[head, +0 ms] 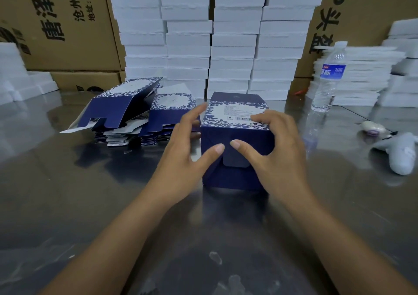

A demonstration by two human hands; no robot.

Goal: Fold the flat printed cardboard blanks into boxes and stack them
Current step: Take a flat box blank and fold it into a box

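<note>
Logging item one: folded box. Location?

Centre of the steel table, upright, standing between the two hands, printed barcode panel on top.

Right hand?

Fingers curled over the top right edge, thumb on the near face. Entered as gripping.

Left hand?

Fingers spread wide and blurred beside the box's left side; whether they touch cannot be told. Only the thumb plainly meets the near face.

Relation that matters?

The tuck tab lies on the face turned toward the person, just below both thumb tips, which nearly meet above it. The box shows no marked long axis; it looks close to cubic.

Judgement?

Closing appears nearly finished. Any last press goes straight away from the body, against the fingers behind. The right hand is better placed to lift it.

Remaining stock?

Pile of flat blanks near the left hand, one part-opened blank on top. White foam stacks behind; water bottle to the right.
</note>
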